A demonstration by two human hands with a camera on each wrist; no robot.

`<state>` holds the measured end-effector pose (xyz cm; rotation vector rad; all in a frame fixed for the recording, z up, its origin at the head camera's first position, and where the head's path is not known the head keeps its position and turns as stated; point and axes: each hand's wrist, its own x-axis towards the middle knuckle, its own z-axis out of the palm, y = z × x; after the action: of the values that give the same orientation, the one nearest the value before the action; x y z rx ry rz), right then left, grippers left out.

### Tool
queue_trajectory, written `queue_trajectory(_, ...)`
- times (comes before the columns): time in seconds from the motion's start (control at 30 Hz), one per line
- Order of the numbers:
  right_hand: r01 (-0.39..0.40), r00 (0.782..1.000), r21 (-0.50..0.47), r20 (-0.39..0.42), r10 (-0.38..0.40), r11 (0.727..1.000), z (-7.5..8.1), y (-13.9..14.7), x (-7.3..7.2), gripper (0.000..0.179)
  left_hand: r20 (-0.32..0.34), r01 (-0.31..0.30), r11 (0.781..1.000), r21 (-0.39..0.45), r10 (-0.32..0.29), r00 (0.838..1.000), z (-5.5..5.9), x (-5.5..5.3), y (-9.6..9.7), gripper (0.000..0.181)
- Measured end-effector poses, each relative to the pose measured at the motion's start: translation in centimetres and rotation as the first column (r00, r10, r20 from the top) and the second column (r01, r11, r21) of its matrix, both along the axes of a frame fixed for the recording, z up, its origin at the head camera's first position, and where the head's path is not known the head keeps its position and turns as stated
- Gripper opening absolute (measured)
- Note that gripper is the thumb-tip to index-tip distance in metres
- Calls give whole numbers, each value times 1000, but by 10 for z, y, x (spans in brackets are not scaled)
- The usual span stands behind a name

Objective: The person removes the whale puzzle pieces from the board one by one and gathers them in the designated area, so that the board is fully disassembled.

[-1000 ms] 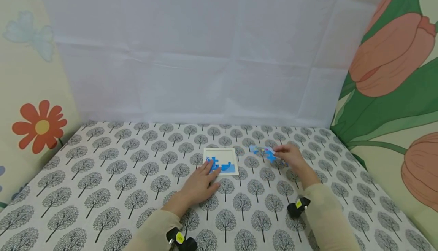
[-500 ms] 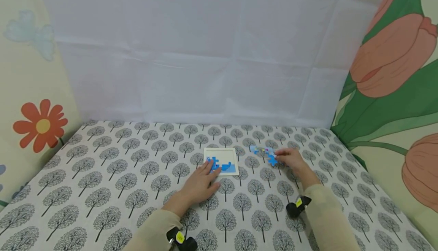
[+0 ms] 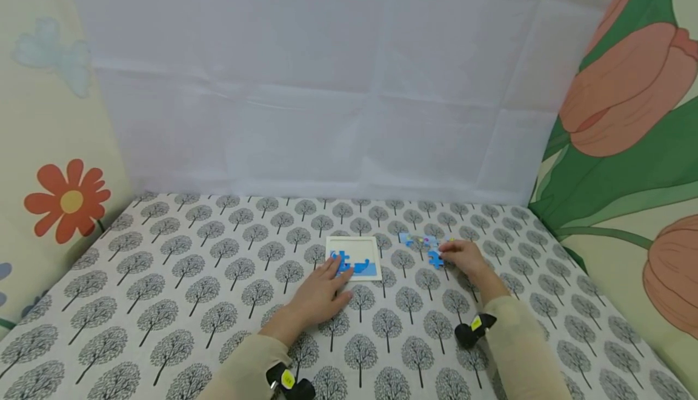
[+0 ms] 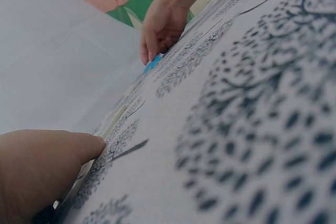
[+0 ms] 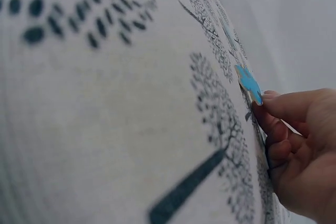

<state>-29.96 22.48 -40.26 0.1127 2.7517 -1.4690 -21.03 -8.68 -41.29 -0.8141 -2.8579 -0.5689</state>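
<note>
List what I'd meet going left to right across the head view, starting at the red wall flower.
Red flower, left grip, white puzzle frame, blue puzzle piece, right grip, pink tulips on the wall.

I see the left hand point(image 3: 319, 296) resting on a white puzzle frame point(image 3: 360, 246) while, beyond it, the right hand point(image 3: 466, 258) pinches a blue piece point(image 3: 434, 259).

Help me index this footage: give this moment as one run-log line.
left hand: rests on puzzle frame, near-left corner; right hand: pinches blue jigsaw piece; puzzle frame: partly filled; loose pieces: on tree-print tablecloth
</note>
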Motion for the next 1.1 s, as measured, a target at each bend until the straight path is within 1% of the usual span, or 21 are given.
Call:
queue_trajectory(0.33, -12, 999, 23, -40, 13, 1000, -3, 1, -2, 16, -5, 2, 1000, 5, -2, 1000, 0, 0, 0, 49)
queue_trajectory(0.47, -2, 999, 33, -38, 4, 999, -3, 0, -2, 16, -1, 1, 1000, 11, -1, 1000, 0, 1, 0, 49)
queue_trajectory(0.73, 19, 1000, 40, -18, -18, 999, -4, 0, -3, 17, -1, 3, 1000, 11, -3, 1000, 1, 1, 0, 49)
queue_trajectory(0.9, 47, 999, 44, 22, -48, 998, -4, 1, -5, 20, 1, 1, 1000, 16, -1, 1000, 0, 0, 0, 49)
queue_trajectory(0.97, 64, 997, 39, 40, -66, 997, -2, 0, -6, 20, -3, -1, 1000, 17, 1, 1000, -1, 0, 0, 48)
queue_trajectory(1.1, 60, 996, 11, 66, -61, 998, 3, -1, -6, 22, -1, -5, 1000, 24, 5, 1000, -1, -1, 0, 48)
